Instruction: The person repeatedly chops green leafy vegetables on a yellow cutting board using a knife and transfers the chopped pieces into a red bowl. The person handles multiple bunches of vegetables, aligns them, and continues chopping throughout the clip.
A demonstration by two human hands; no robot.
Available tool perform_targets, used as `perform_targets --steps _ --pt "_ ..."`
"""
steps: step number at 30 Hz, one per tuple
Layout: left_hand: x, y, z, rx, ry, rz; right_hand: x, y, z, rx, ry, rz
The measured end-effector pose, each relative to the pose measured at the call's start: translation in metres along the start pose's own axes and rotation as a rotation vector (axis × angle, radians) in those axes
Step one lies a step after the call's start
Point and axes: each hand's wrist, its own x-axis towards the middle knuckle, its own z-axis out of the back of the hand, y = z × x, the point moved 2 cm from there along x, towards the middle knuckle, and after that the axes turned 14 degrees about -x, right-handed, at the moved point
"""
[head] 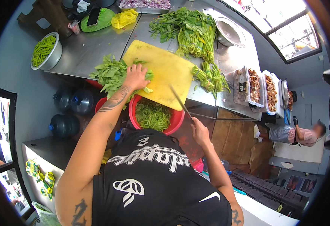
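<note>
My left hand [136, 76] presses on a bunch of leafy greens [109, 72], its fingers curled over the stems at the left side of a yellow cutting board [162, 67]. The leaves hang past the board's edge. In my right hand [201, 131] is the handle of a knife [179, 99]. Its blade angles up over the board's lower right part, and the handle is mostly hidden in my grip. Below the board's near edge stands a red basin [179, 122] with cut green stems and leaves [153, 117] inside.
Bundled greens [194, 31] and trimmed stem bundles [211, 77] lie right of the board. Beyond are a metal colander [230, 31] and plastic boxes of chopped food [249, 87]. A bowl of green peppers [45, 50] sits far left. Another person [300, 134] stands at the right.
</note>
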Motion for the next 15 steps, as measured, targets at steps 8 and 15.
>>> perform_targets --steps 8,15 --pt "0.021 -0.079 -0.014 0.021 0.092 -0.182 0.028 0.029 -0.021 0.075 0.109 -0.209" --pt "-0.020 -0.051 0.007 0.169 -0.021 -0.157 0.042 0.049 -0.036 0.078 0.092 -0.306"
